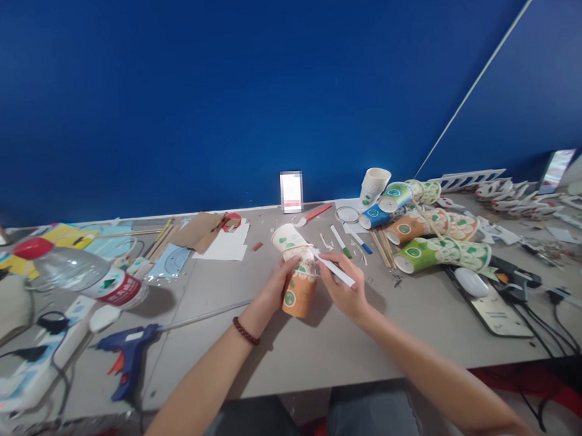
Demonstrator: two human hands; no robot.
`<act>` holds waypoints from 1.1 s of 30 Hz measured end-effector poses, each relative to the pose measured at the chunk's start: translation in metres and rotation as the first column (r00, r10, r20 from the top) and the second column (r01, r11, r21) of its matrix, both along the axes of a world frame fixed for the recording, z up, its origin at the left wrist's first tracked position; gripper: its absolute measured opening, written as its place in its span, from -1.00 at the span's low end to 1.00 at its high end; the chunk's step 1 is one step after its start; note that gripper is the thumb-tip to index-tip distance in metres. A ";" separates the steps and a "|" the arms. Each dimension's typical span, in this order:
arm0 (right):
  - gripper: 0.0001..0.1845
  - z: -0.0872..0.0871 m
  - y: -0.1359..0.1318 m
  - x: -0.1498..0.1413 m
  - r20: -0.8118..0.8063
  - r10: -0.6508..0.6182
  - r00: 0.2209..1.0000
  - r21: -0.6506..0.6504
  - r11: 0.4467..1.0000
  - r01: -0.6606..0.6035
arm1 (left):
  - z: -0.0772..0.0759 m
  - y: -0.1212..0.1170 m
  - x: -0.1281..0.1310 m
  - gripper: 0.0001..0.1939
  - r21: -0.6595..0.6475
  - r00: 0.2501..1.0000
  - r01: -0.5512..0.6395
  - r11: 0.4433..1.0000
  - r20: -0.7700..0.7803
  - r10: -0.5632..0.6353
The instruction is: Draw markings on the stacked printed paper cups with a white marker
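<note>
Btwn L hand (276, 287) & R hand (345, 287), paper cups (301, 298), gripped by L

Light: even, fairly bright | Wall (285, 83): dimmer toward 12 o'clock | Shadows: soft, at 4 o'clock of held cup (300, 297) and bottle (83, 269) | Glare: side screen (558, 171), 3 o'clock | Mid screen (291, 192): pixelated | Edges: stretched, soft at 9 and 3 o'clock

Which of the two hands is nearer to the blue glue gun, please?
The left hand. It holds the orange paper cup, to the right of the blue glue gun; the right hand, holding a white pen, is farther right.
</note>
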State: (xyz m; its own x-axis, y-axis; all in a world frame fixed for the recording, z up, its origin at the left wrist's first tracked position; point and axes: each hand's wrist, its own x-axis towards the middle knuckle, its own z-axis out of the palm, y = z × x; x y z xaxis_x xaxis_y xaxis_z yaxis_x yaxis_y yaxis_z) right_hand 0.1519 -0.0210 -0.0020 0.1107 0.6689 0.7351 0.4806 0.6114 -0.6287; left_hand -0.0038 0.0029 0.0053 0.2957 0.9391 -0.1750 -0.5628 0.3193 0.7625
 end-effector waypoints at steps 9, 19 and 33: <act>-0.91 0.002 0.000 0.000 -0.016 0.010 1.000 -0.011 1.000 -0.010 | -0.006 0.002 -0.004 -0.56 -0.079 0.998 0.052 0.996 0.047 -0.048; -0.90 -0.009 0.002 0.004 -0.181 0.105 0.978 -0.080 0.989 -0.121 | -0.010 0.005 -0.004 -0.55 -0.051 0.991 0.082 0.995 0.108 -0.076; -0.83 -0.001 0.001 0.007 -0.260 0.177 0.949 -0.118 0.970 -0.213 | -0.009 0.004 -0.003 -0.57 -0.080 0.978 0.180 0.980 0.124 -0.169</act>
State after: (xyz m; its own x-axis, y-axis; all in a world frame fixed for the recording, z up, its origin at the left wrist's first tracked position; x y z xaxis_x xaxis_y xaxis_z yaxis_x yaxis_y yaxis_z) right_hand 0.1586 -0.0203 -0.0026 0.1328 0.7914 0.5967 0.1800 0.5728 -0.7997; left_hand -0.0063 0.0072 -0.0042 0.4767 0.8532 -0.2115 -0.5754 0.4848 0.6587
